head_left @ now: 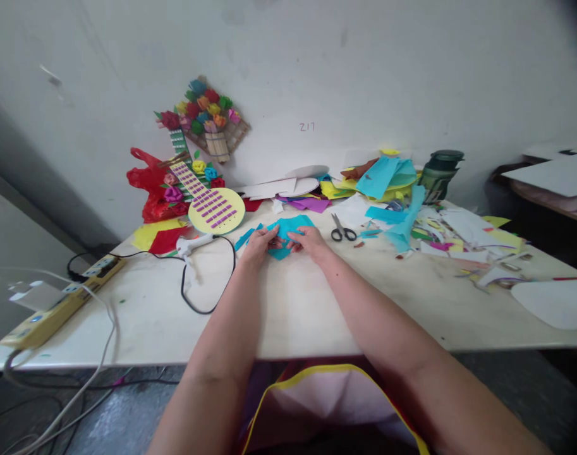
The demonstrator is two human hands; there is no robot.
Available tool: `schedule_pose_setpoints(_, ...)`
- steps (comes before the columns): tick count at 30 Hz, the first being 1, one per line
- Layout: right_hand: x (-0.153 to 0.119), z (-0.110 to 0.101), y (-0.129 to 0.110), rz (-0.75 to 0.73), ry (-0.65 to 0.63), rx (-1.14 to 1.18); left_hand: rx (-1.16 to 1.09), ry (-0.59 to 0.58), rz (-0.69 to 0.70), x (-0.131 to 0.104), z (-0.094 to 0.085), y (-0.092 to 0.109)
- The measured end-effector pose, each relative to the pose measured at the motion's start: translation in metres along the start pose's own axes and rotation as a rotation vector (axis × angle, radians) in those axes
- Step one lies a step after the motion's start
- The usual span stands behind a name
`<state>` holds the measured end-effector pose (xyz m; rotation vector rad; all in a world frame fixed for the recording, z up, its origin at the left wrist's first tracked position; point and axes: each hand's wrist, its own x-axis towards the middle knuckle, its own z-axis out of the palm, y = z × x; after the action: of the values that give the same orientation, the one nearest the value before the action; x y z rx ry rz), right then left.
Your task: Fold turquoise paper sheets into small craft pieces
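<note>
Both hands meet over a piece of turquoise paper (295, 223) near the middle of the white table (297, 303). At the paper's left side, my left hand (263, 243) pinches it between thumb and fingers. On the right side, my right hand (308, 241) grips the same paper with thumb and bent fingers. Some of the fingers are hidden beneath it. Smaller turquoise paper strips (245, 237) lie just left of my left hand. A pair of black-handled scissors (344, 234) rests to the right of my right hand, partly spread.
A white glue gun (191, 246) with a looping black cord lies left, near a yellow power strip (60, 309). Behind stand a yellow paper guitar shape (216, 212) and a red plastic bag (150, 183). Paper scraps (468, 230) and a green bottle (440, 175) occupy the right.
</note>
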<state>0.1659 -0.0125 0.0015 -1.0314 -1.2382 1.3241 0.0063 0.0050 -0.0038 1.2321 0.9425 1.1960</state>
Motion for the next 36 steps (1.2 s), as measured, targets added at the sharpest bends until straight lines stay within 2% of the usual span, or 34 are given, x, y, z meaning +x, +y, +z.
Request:
schedule_pose_setpoints(10,0.000,-0.002,-0.003,0.036,0.012,-0.011,0.011,-0.012,-0.031,-0.002,-0.005,0.002)
schedule_pose_setpoints(14,0.001,-0.005,-0.001,0.043,-0.061,-0.033,-0.035,-0.035,-0.038,-0.002,-0.010,0.006)
schedule_pose_setpoints(19,0.001,-0.007,0.002,0.039,-0.138,-0.048,0.062,-0.113,-0.079,-0.004,-0.011,0.009)
schedule_pose_setpoints(23,0.002,-0.007,0.002,0.043,-0.109,-0.029,0.114,-0.148,-0.076,-0.002,-0.013,0.006)
schedule_pose_setpoints(29,0.002,-0.006,0.001,0.042,-0.042,0.021,0.114,-0.138,-0.081,0.001,-0.017,0.001)
schedule_pose_setpoints(36,0.005,-0.008,0.000,0.038,-0.031,0.112,-0.014,-0.170,-0.068,-0.002,-0.015,0.004)
